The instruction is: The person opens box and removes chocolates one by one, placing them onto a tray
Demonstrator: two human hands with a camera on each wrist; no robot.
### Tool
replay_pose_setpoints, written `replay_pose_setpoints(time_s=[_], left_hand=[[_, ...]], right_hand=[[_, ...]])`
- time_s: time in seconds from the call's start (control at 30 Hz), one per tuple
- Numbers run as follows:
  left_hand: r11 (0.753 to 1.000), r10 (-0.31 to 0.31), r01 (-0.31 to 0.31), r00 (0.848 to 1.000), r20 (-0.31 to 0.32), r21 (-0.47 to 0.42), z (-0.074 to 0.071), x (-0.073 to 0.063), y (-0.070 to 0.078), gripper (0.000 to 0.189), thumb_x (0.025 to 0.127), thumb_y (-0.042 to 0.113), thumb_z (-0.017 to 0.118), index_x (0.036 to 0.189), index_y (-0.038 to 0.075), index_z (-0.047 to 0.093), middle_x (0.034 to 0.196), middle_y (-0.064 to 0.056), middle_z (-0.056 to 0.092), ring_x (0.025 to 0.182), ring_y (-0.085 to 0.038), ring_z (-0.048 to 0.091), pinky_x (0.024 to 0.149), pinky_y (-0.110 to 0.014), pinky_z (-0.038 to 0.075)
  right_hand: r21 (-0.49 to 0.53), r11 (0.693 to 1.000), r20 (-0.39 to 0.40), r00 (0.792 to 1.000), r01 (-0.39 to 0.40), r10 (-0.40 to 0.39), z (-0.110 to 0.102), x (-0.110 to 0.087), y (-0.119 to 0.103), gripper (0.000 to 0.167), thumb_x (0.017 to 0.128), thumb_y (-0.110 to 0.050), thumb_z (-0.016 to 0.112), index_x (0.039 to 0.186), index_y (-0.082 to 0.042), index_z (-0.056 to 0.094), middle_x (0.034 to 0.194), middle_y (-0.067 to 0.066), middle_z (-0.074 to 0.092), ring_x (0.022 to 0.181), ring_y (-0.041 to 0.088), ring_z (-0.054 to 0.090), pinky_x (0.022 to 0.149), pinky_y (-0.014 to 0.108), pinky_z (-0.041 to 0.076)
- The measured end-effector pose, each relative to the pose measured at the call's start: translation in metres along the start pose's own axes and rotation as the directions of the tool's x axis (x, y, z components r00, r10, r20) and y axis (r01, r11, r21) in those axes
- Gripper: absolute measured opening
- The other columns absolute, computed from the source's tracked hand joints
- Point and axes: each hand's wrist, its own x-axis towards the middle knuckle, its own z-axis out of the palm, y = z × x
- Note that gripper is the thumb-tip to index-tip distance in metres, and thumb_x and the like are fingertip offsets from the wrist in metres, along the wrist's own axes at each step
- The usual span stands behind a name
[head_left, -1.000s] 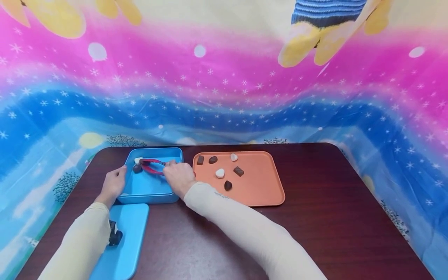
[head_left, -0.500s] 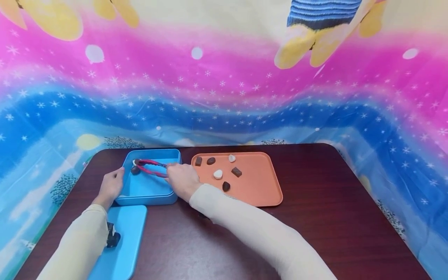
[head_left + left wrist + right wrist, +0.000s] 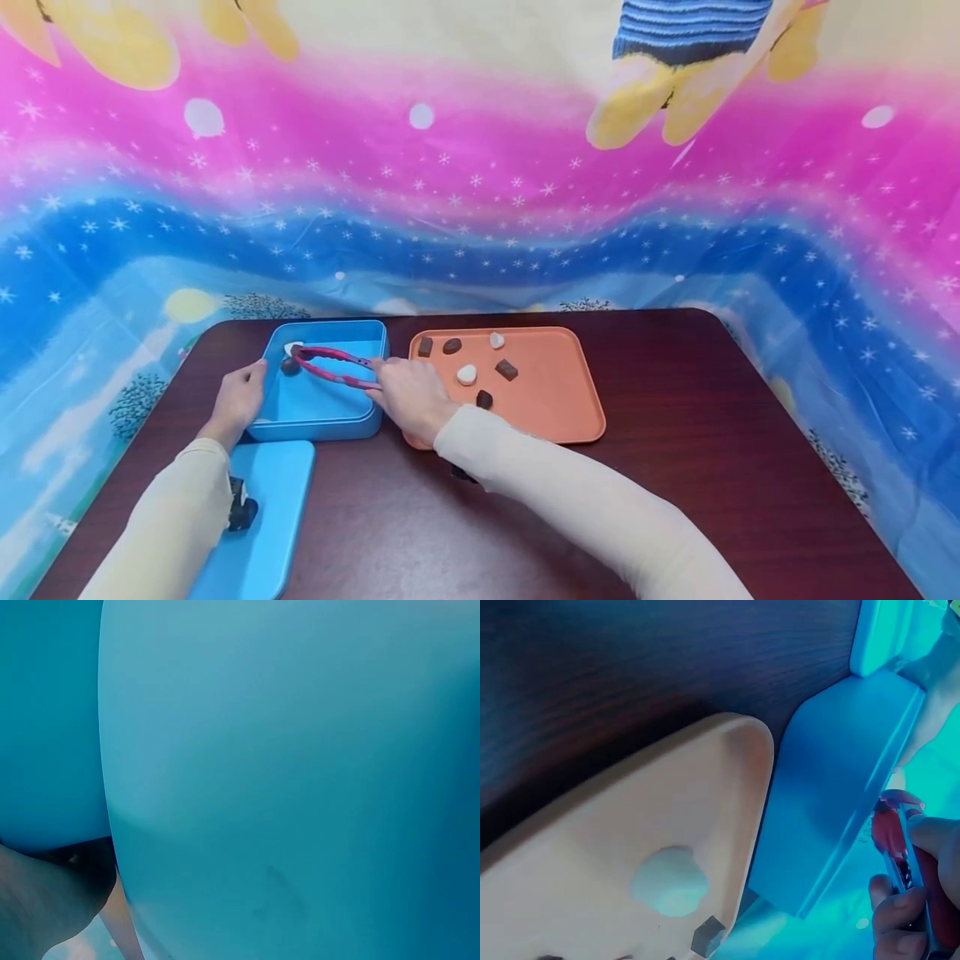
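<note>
Grasping tongs with right fingers; touching box with left fingers, grip unclear. Could knock dark ball by swinging tongs sideways.

Slim red tongs are gripped at one end in the right hand and held lengthwise over the interior of the box, their arms bowed apart midway and converging at the tips, near the far left corner. The box, blue, rectangular and open-topped, is set upright on the worktop and held at its left wall by the left hand. By the tips, a white piece and a rounded dark piece are seen close together; whether either is pinched cannot be told.
</note>
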Motion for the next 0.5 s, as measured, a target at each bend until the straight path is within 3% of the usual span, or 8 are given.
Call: replay_pose_setpoints(time_s=[0.17,0.5], left_hand=[[1.0,-0.012,0.012,1.0,-0.01,0.005,0.0,0.001,-0.002,0.077,0.107,0.054,0.01,0.159,-0.002,0.014,0.163,-0.034,0.017,0.148,-0.055,0.022,0.119,-0.071,0.023],[1.0,-0.015,0.015,1.0,-0.003,0.007,0.0,0.002,-0.001,0.077,0.107,0.054,0.01,0.16,-0.002,0.014,0.163,-0.034,0.017,0.148,-0.055,0.023,0.118,-0.072,0.024]], right_hand=[[0.019,1.0,-0.013,1.0,0.023,-0.022,-0.002,-0.01,0.004,0.044,0.098,-0.044,0.065,0.133,-0.017,0.063,0.097,-0.003,0.074,0.072,0.009,0.065,0.054,0.019,0.049],[0.126,0.992,-0.044,0.999,0.02,-0.015,-0.008,-0.033,0.018,0.039,0.097,-0.041,0.067,0.125,-0.014,0.064,0.084,-0.003,0.07,0.067,0.008,0.061,0.05,0.019,0.043]])
